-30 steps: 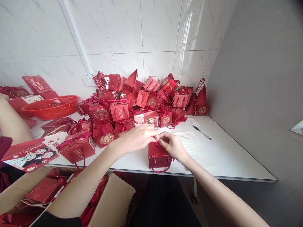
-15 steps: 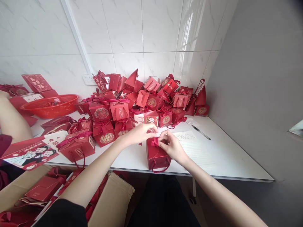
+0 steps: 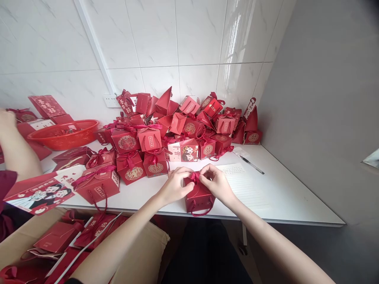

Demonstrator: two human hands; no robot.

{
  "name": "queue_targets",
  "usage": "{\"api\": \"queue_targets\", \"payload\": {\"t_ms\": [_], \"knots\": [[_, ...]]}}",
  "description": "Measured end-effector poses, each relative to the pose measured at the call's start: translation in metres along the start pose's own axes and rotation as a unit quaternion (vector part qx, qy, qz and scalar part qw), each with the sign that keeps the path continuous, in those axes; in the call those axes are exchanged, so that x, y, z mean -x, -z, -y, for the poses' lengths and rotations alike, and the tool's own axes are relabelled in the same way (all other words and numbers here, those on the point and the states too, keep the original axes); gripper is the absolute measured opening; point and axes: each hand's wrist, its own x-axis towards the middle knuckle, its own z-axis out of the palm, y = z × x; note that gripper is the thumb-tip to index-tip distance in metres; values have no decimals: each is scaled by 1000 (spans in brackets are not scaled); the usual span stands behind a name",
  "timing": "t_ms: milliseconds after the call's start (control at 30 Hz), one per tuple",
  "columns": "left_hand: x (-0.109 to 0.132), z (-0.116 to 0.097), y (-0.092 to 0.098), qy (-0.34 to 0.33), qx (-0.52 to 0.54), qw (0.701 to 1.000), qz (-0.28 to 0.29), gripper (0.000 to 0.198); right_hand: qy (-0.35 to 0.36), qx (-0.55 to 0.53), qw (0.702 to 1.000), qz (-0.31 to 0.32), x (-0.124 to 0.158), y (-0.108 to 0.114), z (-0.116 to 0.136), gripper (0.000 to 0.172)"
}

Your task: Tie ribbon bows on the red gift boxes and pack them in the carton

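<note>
A red gift box (image 3: 199,197) with a twisted cord handle stands near the front edge of the white table. On its top lies a red ribbon (image 3: 195,177), gathered into a bow or knot. My left hand (image 3: 176,184) is at the ribbon's left side, thumb and index finger closed at it. From the right, my right hand (image 3: 215,182) pinches the ribbon with bent fingers. The fingertips cover part of the bow, so its exact form is hidden.
Many red boxes (image 3: 189,126) are heaped against the tiled wall. A lined paper sheet (image 3: 248,189) and a pen (image 3: 251,165) lie at right. An orange-red basket (image 3: 63,134) sits at left, near another person's arm (image 3: 17,146). A cardboard carton (image 3: 145,252) of boxes stands below.
My left hand has moved down and slightly left, from above the box to the ribbon's left side. My right hand stays at the ribbon. The other person's arm has shifted slightly.
</note>
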Motion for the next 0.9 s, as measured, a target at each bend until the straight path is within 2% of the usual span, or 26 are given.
{"api": "queue_targets", "payload": {"t_ms": [100, 200, 367, 633, 700, 800, 900], "knots": [[2, 0, -11, 37, 34, 998, -35, 15, 8, 7, 1000, -5, 0, 0, -1, 8], [1, 4, -20, 43, 92, 993, -67, 16, 14, 23, 1000, 5, -2, 3, 0, 8], [1, 12, -28, 24, 193, 979, -65, 17, 41, 71, 994, 69, -6, 14, 4, 8], [-2, 12, -33, 48, 231, 968, -84, 29, 71, 161, 982, 68, -7, 15, 4, 4], [-3, 14, -33, 57, 247, 963, -89, 32, 105, 206, 972, 35, -5, 17, 3, 7], [-2, 16, -32, 67, 267, 957, -96, 33, 195, 277, 941, -22, 1, 21, 3, 9], [-1, 17, -30, 61, 270, 957, -86, 32, 268, 316, 910, -8, 10, 23, 5, 5]]}}
